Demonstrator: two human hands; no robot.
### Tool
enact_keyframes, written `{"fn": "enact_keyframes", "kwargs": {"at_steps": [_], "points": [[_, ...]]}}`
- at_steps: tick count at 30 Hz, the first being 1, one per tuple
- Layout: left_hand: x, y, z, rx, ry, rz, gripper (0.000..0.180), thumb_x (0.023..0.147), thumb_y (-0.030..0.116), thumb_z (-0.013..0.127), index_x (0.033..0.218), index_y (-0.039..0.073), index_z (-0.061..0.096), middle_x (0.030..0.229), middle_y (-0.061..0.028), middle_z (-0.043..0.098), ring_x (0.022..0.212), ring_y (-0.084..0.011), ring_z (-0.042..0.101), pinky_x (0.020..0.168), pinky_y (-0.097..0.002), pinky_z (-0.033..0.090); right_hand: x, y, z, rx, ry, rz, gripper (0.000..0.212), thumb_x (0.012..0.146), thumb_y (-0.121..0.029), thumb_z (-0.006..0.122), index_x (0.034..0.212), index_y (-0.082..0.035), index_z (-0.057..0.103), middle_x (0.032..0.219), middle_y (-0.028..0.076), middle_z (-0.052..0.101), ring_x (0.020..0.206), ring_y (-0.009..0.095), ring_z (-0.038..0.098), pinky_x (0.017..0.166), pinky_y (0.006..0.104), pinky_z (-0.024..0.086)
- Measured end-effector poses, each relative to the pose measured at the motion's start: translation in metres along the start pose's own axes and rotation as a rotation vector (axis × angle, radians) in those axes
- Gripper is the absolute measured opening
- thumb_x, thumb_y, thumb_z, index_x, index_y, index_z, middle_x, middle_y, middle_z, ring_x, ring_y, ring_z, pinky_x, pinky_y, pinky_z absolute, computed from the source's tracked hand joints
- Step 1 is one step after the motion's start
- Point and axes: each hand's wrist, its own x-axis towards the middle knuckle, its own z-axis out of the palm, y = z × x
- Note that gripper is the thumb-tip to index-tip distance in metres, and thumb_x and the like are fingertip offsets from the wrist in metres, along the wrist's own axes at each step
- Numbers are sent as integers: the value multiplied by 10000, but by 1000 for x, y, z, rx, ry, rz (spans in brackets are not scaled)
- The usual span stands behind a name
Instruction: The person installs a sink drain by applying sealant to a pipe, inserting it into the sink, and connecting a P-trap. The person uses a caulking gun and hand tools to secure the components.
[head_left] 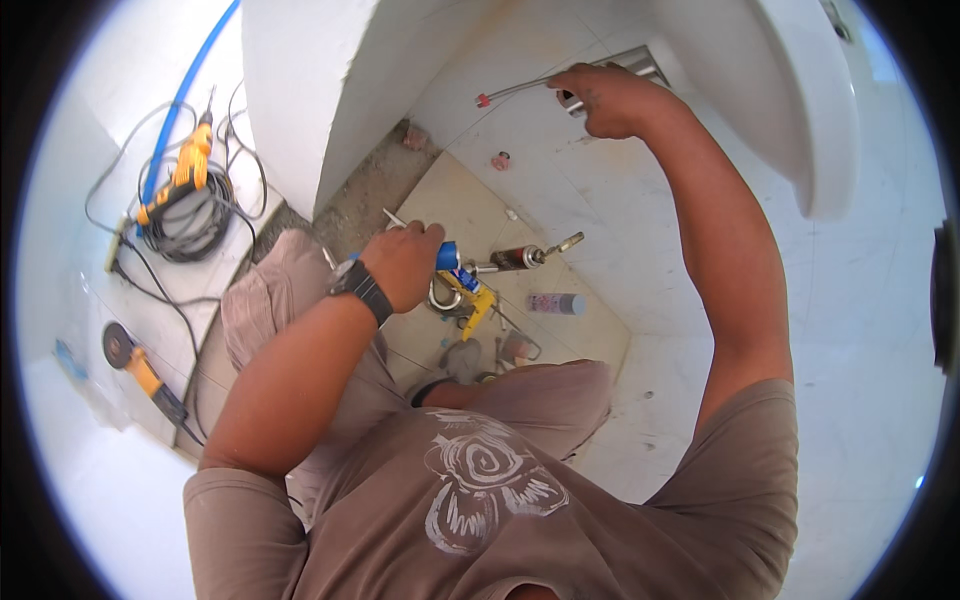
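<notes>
My left hand (405, 265) is closed around a blue tube (447, 256). A slim pale tip (393, 217) sticks out beyond my knuckles, perhaps the tube's nozzle. My right hand (620, 100) reaches up to the white wall, its fingers bent around a thin metal hose (520, 87) with a red end. Behind these fingers is a shiny metal fitting (640, 65), and a round dark opening shows beside them. Below my left hand lie a yellow tool (479, 314), a dark can with a metal nozzle (515, 259) and a spray can (557, 303).
A white basin (830, 110) hangs at the upper right. On the left are a yellow drill (190, 165) with coiled cable and an angle grinder (145, 375). A white wall corner (290, 90) juts out at the upper left. Small tools lie beside my folded leg (540, 395).
</notes>
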Motion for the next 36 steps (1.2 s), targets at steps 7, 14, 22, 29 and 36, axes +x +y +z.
{"fn": "enact_keyframes", "kwargs": {"at_steps": [7, 14, 22, 29, 36], "points": [[14, 26, -17, -616, 307, 103, 297, 863, 141, 715, 1094, 10, 581, 1012, -227, 671, 966, -428, 670, 854, -502, 534, 24, -10, -15, -119, -332, 269, 596, 731, -59, 717, 1308, -151, 603, 1143, 89, 716, 1016, 298, 691, 950, 438, 496], [87, 73, -45, -773, 444, 20, 320, 883, 165, 701, 1145, 21, 586, 945, -257, 674, 950, -454, 656, 835, -526, 509, 29, -7, -13, -203, -361, 234, 599, 703, -109, 776, 1273, -193, 614, 1155, 74, 702, 1061, 291, 677, 1049, 489, 396], [106, 66, 0, -807, 237, -127, 353, 882, 173, 706, 1156, -8, 578, 1007, -251, 689, 1017, -423, 674, 869, -495, 537, 25, -18, -5, -255, -328, 281, 730, 709, -139, 771, 1396, -203, 530, 1442, 61, 532, 1317, 284, 541, 1223, 570, 230], [119, 63, -5, -855, 254, -124, 354, 879, 160, 705, 1165, -4, 574, 1034, -258, 683, 1022, -429, 669, 877, -495, 539, 27, -25, -2, -367, -402, 342, 895, 732, -189, 763, 1562, -188, 427, 1553, 11, 449, 1436, 250, 427, 1265, 570, 140], [115, 62, -8, -837, 220, -134, 391, 883, 169, 710, 1208, 0, 574, 1060, -255, 687, 1051, -418, 671, 906, -486, 537, 19, -22, 9, -380, -275, 277, 714, 751, -48, 612, 1452, -165, 535, 1407, 59, 551, 1343, 307, 519, 1236, 639, 175]]}}
